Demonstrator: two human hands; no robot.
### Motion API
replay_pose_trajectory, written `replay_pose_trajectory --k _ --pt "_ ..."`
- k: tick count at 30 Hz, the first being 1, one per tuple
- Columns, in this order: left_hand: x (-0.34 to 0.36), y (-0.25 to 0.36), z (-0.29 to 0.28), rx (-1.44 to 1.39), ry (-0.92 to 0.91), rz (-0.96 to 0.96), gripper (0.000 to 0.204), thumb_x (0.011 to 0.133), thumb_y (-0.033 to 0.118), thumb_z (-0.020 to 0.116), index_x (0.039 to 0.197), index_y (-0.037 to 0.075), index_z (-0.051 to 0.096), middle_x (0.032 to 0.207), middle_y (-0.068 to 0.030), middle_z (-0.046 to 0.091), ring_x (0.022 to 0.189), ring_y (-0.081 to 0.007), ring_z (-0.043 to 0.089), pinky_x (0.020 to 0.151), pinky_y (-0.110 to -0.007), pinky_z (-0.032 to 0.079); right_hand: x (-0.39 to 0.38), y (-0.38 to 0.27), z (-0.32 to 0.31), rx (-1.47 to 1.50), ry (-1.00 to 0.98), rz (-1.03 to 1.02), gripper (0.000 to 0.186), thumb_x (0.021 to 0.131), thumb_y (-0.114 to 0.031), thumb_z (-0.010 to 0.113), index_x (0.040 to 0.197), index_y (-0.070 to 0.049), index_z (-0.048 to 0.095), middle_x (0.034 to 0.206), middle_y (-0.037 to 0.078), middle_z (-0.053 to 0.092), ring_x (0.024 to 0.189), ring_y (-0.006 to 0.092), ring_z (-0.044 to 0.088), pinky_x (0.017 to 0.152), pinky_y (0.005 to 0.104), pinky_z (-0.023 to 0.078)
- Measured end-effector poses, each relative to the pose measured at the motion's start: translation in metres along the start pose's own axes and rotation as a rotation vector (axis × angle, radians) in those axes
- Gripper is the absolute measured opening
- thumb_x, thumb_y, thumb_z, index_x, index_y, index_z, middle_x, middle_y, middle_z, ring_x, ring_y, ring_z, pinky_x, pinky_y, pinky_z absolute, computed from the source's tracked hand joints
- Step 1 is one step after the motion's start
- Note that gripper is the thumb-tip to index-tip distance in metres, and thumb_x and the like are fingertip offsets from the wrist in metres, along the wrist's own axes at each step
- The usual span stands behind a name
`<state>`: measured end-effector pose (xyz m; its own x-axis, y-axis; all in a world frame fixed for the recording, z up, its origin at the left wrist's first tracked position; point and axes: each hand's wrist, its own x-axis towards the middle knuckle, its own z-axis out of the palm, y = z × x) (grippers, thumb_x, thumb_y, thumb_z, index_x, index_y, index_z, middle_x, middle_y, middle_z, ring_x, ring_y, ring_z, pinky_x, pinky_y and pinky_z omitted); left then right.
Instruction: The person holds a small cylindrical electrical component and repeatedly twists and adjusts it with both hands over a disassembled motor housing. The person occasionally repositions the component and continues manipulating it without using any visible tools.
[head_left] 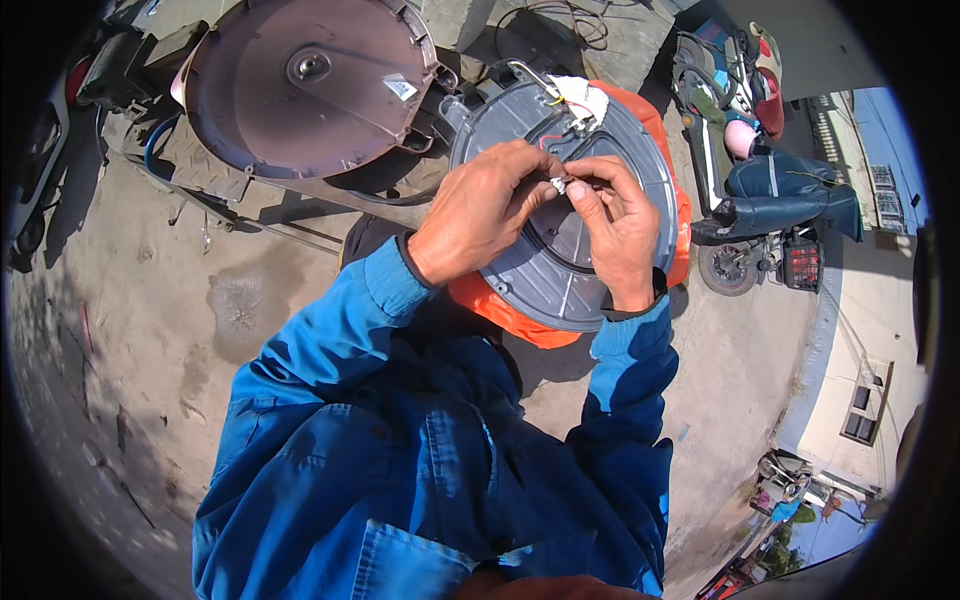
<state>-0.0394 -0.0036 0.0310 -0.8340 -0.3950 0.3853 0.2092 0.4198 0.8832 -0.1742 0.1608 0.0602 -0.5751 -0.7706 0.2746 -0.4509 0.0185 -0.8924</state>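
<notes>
Between both hands [478,212] [622,225] (fingertips close) sits a white piece [559,185].

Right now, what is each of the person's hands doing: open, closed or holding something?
Left hand: closed, pinching a small white piece.
Right hand: closed in a pinch at that piece; exactly what it grips cannot be told.

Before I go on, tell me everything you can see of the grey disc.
The grey disc is round and shallow, plastic-looking, with a rim, ribs and a dark ring around its middle. Its ribbed face is turned up; any tilt is hard to judge. An orange sheet lies beneath, showing past its right and lower edges. A red wire and a white wad are at its upper part. The left hand and right hand hide some of it; whether they touch it is unclear.
</notes>
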Motion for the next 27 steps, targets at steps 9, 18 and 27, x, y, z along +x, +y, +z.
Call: replay_pose_trajectory --k 9,18,27 --pt "0.0002 -0.0003 0.0016 -0.06 0.021 -0.007 0.018 0.104 0.009 0.076 0.12 0.003 0.075 0.112 -0.0181 0.075 0.105 -0.0405 0.074 0.088 -0.046 0.059 -0.003 0.0001 -0.0006 -0.011 0.022 0.019 0.013 0.108 -0.004 0.074 0.119 0.003 0.074 0.111 0.005 0.074 0.098 0.0115 0.071 0.087 0.0277 0.058" --pt "-0.0019 -0.0025 0.0024 -0.123 0.035 -0.051 0.018 0.104 0.008 0.076 0.121 0.001 0.074 0.111 -0.0189 0.077 0.102 -0.0396 0.075 0.087 -0.045 0.06 -0.0063 0.0058 -0.0029 0.149 0.012 0.119 0.017 0.108 -0.004 0.075 0.123 0.002 0.073 0.111 0.004 0.075 0.1 0.0089 0.07 0.087 0.0258 0.057" --pt "-0.0032 -0.0073 0.006 -0.179 0.064 -0.068 0.017 0.105 0.007 0.076 0.121 0.002 0.074 0.112 -0.0178 0.078 0.1 -0.0358 0.077 0.085 -0.041 0.061 -0.0059 0.0028 -0.004 0.205 0.009 0.131 0.021 0.106 -0.003 0.076 0.126 0.002 0.07 0.114 0.006 0.076 0.103 0.0105 0.072 0.089 0.0261 0.059"
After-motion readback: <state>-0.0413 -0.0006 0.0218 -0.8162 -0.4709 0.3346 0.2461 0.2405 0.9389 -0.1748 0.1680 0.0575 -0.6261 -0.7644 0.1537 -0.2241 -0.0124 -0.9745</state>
